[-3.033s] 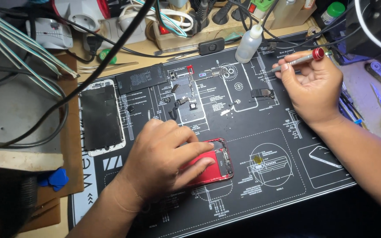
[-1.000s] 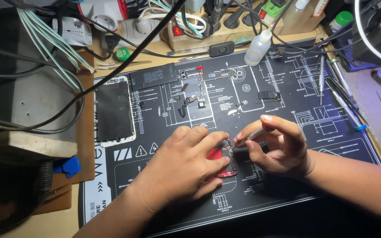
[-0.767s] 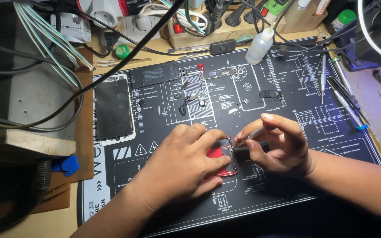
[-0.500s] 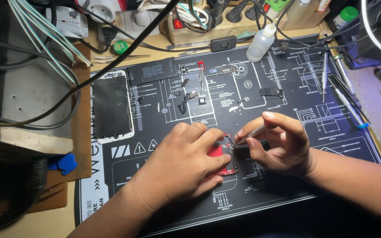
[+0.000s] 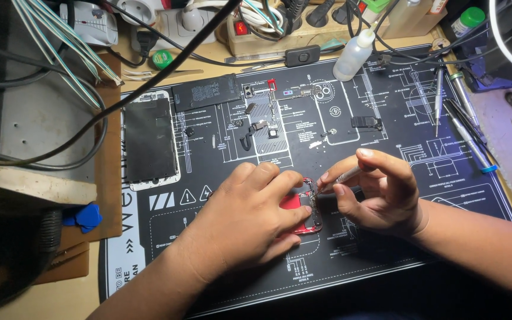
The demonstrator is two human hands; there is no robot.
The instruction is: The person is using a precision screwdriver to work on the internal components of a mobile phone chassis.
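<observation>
Red phone (image 5: 296, 204) opened, insides exposed; left hand (image 5: 241, 222) grip pins it; right hand (image 5: 380, 192) grip pinches screwdriver (image 5: 345, 176).

Your left hand (image 5: 250, 216) lies palm down, fingers spread and curled, forearm running in from the lower left. Your right hand (image 5: 377, 189) sits just beside it, thumb and forefinger pinched together with fingertips pointing left, forearm coming in from the lower right.
</observation>
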